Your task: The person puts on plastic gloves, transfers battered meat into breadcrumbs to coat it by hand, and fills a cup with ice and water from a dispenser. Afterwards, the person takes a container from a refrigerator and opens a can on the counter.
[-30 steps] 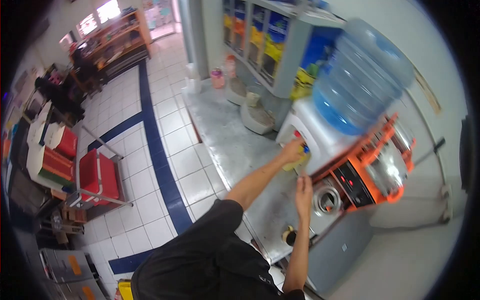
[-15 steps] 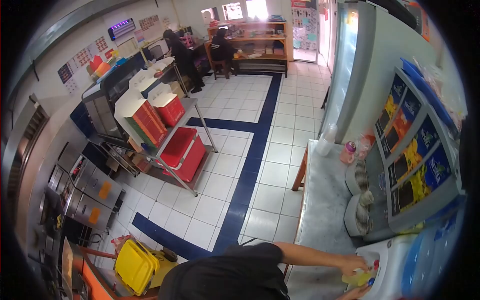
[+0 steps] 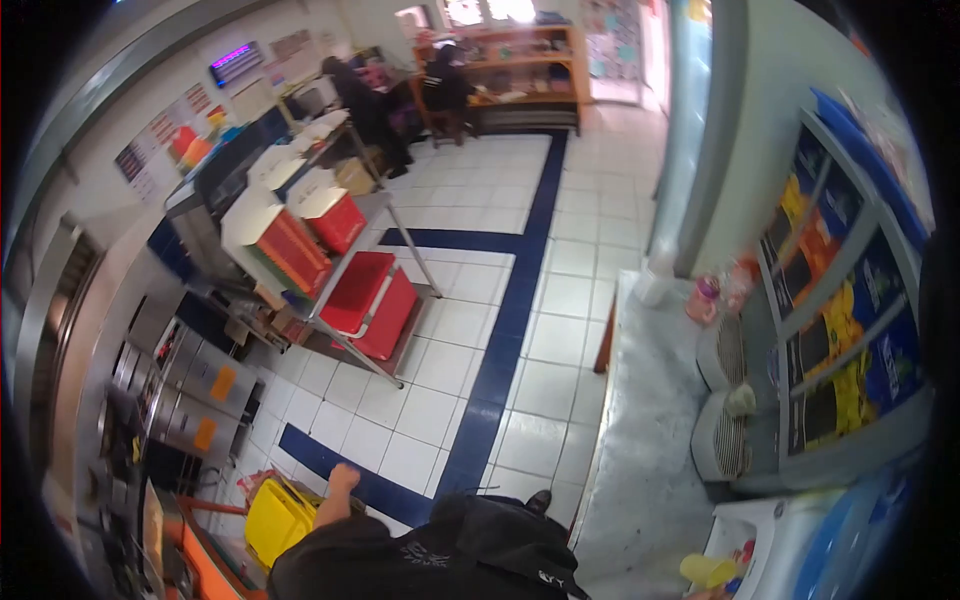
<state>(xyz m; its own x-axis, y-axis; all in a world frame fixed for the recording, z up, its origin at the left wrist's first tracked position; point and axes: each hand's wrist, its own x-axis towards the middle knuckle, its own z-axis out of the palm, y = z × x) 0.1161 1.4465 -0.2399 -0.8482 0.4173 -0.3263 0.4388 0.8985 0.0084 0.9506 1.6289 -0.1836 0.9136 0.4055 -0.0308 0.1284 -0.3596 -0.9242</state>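
Observation:
A yellow cup (image 3: pixel 708 571) is tilted at the front of the white water dispenser (image 3: pixel 742 522), near its red and blue taps. My right hand (image 3: pixel 713 593) shows only as a sliver at the bottom edge, closed against the cup's lower side; most of it is out of frame. On the other side of my body, my left hand (image 3: pixel 343 480) hangs in the air with fingers curled and nothing visible in them. It is nearest to the yellow bin (image 3: pixel 275 522). My dark shirt fills the bottom middle.
A metal-topped table (image 3: pixel 640 430) runs along my right, with grey drink machines (image 3: pixel 720 435) and a pink-lidded jar (image 3: pixel 703 300). A steel-legged cart holds red boxes (image 3: pixel 290 250) and a red cooler (image 3: pixel 372 305). Two people in dark clothes (image 3: pixel 362 110) are at the far end.
My left hand has left the cup and dispenser and swung across to the left side of my body. The cup stays at the dispenser with my right hand. The view has shifted slightly.

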